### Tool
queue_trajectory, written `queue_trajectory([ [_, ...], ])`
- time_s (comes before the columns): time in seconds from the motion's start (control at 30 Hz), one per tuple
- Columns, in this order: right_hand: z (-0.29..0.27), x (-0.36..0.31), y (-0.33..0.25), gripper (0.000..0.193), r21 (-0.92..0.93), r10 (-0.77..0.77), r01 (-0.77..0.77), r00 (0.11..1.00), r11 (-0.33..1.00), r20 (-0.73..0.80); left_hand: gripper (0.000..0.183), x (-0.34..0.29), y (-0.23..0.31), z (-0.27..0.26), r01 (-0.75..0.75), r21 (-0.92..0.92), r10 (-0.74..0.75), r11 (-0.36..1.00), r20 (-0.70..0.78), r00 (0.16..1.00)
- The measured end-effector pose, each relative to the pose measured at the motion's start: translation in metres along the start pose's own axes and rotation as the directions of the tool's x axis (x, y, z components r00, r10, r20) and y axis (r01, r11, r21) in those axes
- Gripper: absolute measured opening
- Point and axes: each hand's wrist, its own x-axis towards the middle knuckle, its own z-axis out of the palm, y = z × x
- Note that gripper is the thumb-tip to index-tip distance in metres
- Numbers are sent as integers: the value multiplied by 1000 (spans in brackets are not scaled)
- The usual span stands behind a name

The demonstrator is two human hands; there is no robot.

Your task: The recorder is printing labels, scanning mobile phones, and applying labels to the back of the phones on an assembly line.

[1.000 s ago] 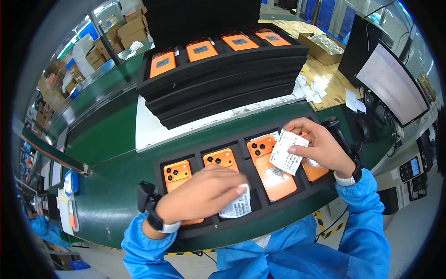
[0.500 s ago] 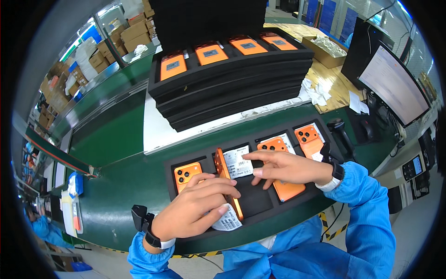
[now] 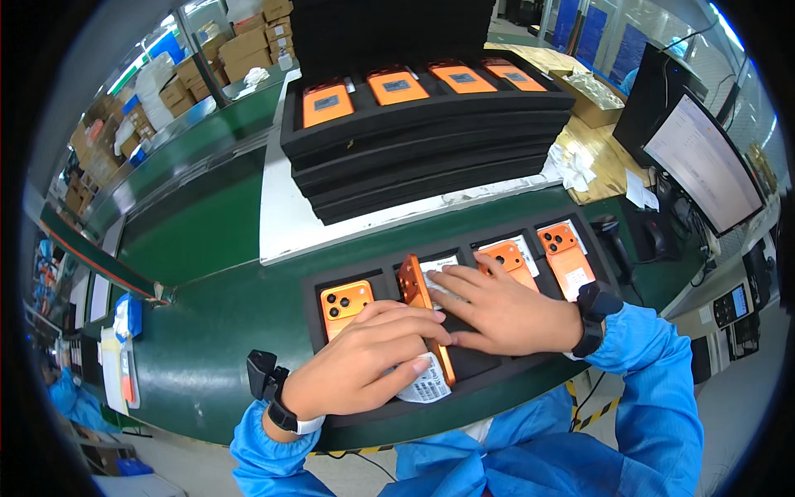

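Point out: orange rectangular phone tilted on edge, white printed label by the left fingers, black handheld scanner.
Orange tilted phone (image 3: 412, 282), head view: upper back.
White printed label (image 3: 430, 384), head view: middle of exposed face.
Black handheld scanner (image 3: 613, 241), head view: upper handle.

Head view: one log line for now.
left hand: holds tilted phone, white label | right hand: spread over slot label | tray: three other phones

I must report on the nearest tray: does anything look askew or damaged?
Yes: the second phone from the left stands on edge at the left hand, while the other three phones in the tray lie flat. No visible damage.
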Motion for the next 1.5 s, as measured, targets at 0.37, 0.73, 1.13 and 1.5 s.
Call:
queue_trajectory([
  [0.37,-33,30,-15,50,866,188,-85,982,493,-11,24,12,-28,-6,188,-175,-225,966,-224,948],
  [0.73,-21,30,13,24,960,341,-178,935,217,96,19,-27,-69,-10,359,-156,-391,920,-392,832],
  [1.13,-8,31,21,24,842,386,-318,911,436,145,27,-38,-81,-9,179,153,-133,972,-270,953],
  [1.5,-10,33,18,18,826,371,-302,921,475,123,22,-41,-73,-5,120,225,-71,967,-216,974],
])
